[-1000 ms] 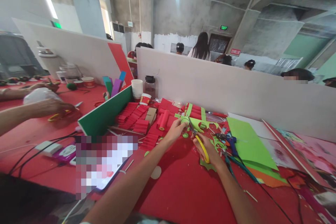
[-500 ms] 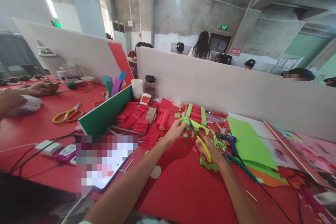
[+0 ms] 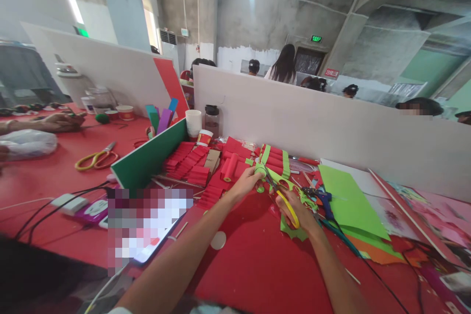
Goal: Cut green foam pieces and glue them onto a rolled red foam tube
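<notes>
Between the fingers of my left hand [image 3: 247, 182] is a piece of green paper [image 3: 260, 170], held above the table's middle. My right hand [image 3: 293, 206] is closed round the yellow handles of a pair of scissors [image 3: 290, 210]. The dark blades reach up and left to the green paper by my left fingertips. Close by on the right lie green paper scraps [image 3: 294, 228] with cut-out edges. Just beyond my hands stands a row of red paper rolls banded with green strips [image 3: 275, 160]. A single red roll [image 3: 230, 168] lies left of my left hand.
Stacked red paper pieces [image 3: 187, 159] lie at left behind a green divider [image 3: 147, 154]. A phone [image 3: 162, 225] rests near my left forearm. Blue glue gun [image 3: 324, 198] and green sheets [image 3: 349, 201] lie right. A co-worker's hand [image 3: 66, 120] is far left.
The view has shifted slightly. My hands, the scissors and the green paper keep nearly the same place. At far left, the co-worker's arm and the plastic-covered hand have moved a little.
</notes>
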A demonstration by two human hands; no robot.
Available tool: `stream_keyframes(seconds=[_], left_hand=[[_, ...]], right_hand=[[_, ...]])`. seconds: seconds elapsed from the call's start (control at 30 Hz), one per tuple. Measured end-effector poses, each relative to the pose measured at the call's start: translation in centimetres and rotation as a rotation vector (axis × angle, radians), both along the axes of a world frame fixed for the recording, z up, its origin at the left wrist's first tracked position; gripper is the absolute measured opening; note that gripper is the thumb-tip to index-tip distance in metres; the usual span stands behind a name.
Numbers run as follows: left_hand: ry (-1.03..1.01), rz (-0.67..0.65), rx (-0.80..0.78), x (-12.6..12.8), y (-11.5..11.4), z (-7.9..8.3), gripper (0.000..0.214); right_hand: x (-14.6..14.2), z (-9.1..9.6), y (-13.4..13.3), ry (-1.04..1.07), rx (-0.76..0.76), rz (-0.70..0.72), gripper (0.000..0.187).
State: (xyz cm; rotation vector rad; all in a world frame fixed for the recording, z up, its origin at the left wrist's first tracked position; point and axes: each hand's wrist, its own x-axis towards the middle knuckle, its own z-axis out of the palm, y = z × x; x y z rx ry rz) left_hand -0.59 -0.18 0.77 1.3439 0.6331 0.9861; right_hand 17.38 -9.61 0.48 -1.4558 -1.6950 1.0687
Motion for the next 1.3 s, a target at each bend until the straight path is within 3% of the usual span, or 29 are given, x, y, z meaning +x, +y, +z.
stream_keyframes(seconds=[0.53, 0.67, 0.83, 1.07, 1.3], left_hand=[[0.021, 0.006, 0.039, 0.2, 0.5, -0.6, 0.017], [0.01, 0.006, 0.019, 0.2, 0.6, -0.9, 0.019], [-0.001, -0.024, 0.041, 0.2, 0.2, -0.5, 0.027], [-0.02, 0.039, 0.069, 0.4, 0.1, 0.0, 0.032], [-0.047, 0.055, 0.076, 0.4, 0.6, -0.5, 0.028]], right_hand=[[-0.2, 0.3, 0.1, -0.068, 0.064, -0.056, 0.057], [0.0, 0.1, 0.1, -0.058, 0.014, -0.056, 0.055], [0.0, -0.5, 0.4, -0.052, -0.005, -0.112, 0.055], [-0.3, -0.3, -0.1, 0.038, 0.026, -0.09, 0.057], [0.0, -2.2, 0.0, 0.058, 0.065, -0.123, 0.067]])
